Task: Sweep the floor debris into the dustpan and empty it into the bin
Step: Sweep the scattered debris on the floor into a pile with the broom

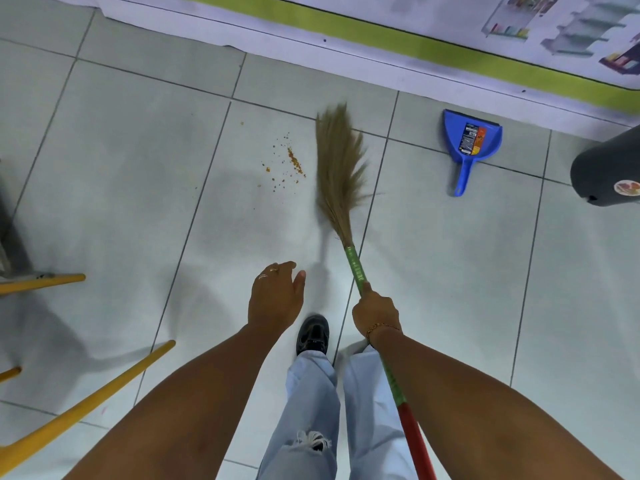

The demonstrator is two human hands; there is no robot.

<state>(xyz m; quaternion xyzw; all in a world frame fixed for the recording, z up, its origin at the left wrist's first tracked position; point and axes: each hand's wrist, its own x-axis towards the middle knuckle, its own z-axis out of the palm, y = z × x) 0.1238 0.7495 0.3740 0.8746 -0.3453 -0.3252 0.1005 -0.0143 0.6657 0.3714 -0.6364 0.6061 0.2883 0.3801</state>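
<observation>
A scatter of small orange-brown debris (287, 161) lies on the pale floor tiles. Just right of it rest the brown bristles of a grass broom (337, 168). My right hand (375, 311) grips the broom's green-and-red handle. My left hand (277, 294) hovers empty, fingers loosely apart, left of the handle. A blue dustpan (471, 140) lies flat on the floor to the right, handle toward me. The dark bin (609, 168) stands at the right edge, partly cut off.
A printed banner (415, 46) with a green stripe covers the far edge of the floor. Yellow poles (86, 407) and a grey stand (10, 244) sit at the left. My shoe (313, 332) and jeans are below my hands.
</observation>
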